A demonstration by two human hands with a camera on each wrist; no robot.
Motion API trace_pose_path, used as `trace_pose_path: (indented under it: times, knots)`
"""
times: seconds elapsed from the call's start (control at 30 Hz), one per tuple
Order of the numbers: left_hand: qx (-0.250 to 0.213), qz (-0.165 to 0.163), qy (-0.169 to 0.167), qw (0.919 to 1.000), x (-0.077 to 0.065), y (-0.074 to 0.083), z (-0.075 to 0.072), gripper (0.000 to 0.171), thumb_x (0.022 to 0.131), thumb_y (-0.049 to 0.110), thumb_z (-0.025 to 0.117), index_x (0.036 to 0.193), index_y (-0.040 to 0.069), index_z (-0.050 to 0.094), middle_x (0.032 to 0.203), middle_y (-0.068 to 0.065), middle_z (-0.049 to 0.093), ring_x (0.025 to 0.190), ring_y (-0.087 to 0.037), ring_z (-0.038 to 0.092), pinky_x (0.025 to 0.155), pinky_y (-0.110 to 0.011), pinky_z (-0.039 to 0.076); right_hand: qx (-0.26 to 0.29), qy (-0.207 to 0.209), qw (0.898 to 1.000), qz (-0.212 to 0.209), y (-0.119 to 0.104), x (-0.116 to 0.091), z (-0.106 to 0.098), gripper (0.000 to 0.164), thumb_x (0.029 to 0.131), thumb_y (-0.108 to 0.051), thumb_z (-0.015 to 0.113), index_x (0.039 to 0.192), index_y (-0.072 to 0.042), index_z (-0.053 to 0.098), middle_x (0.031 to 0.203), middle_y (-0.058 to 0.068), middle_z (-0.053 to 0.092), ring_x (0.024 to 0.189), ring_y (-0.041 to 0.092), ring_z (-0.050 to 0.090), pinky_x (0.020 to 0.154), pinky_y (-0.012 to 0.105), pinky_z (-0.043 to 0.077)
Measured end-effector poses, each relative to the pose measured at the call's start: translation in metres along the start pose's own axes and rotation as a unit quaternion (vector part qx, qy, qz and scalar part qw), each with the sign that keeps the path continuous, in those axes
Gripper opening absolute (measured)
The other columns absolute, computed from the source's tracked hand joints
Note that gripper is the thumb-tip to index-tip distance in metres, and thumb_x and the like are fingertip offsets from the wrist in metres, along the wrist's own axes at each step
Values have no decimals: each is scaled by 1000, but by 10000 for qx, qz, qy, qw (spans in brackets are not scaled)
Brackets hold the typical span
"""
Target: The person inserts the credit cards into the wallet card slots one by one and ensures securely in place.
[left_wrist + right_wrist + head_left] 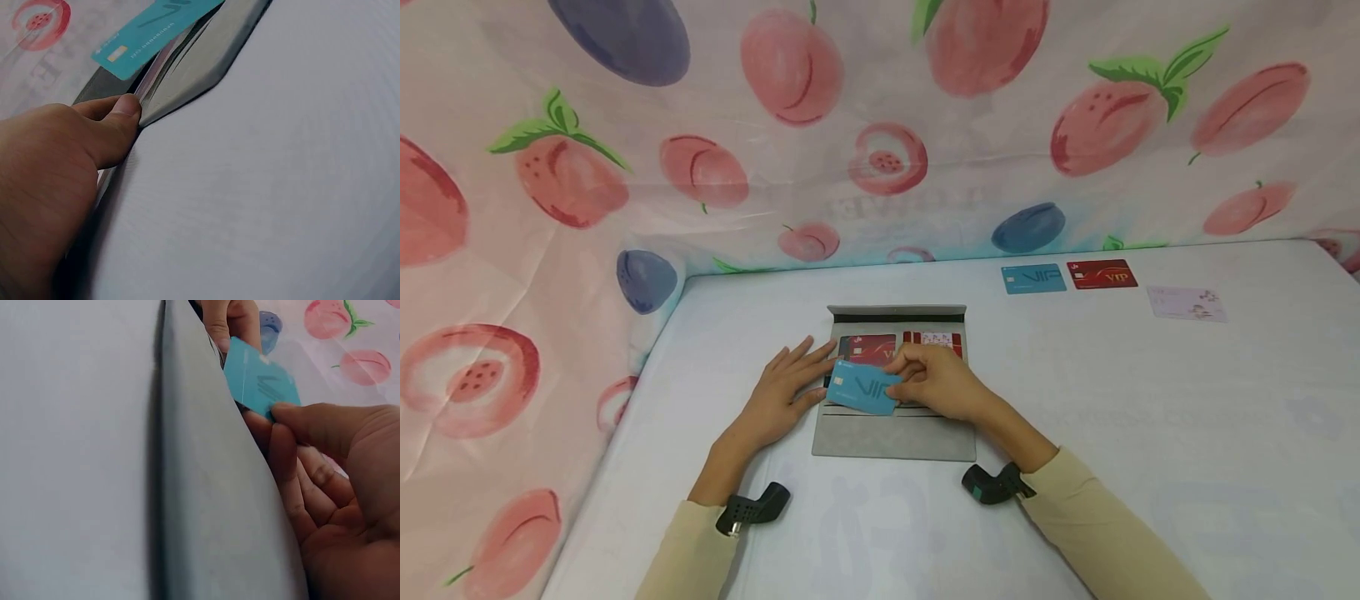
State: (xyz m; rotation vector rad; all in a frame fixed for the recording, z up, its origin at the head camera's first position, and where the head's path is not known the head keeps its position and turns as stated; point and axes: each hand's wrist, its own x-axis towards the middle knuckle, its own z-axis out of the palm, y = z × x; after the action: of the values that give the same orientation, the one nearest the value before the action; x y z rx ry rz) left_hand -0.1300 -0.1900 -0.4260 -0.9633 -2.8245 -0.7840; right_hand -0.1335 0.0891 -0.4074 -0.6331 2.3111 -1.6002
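Note:
A grey card wallet (893, 437) lies unfolded on the white table, with a red VIP card (871, 347) and a red-and-white patterned card (936, 338) in its upper pockets. Over the wallet's left half, my right hand (936, 382) pinches a blue VIP card (862, 387) by its right end, thumb against fingers. The card is tilted, its chip end toward my left hand (782, 396). That hand lies at the wallet's left edge, fingers stretched and spread in the head view. Its thumb (128, 105) touches the edge beside the pocket slits in the left wrist view.
Toward the back right of the table (1112, 467) lie another blue VIP card (1033, 278), another red VIP card (1102, 273) and a pale pink flowered card (1187, 303). A fruit-print cloth (820, 192) hangs behind the table and along its left side.

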Motion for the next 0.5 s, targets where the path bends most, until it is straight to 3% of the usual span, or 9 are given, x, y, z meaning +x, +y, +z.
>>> trace_pose_path:
  times: [0.5]
  knots:
    - [21, 65, -16, 10000, 1, -1, 1, 47, 94, 20, 60, 140, 15, 51, 150, -5, 38, 142, -34, 19, 112, -56, 9, -614, 8, 9981, 18, 0, 0, 11, 20, 88, -13, 70, 108, -12, 72, 81, -5, 66, 68, 9, 64, 64, 31, 52]
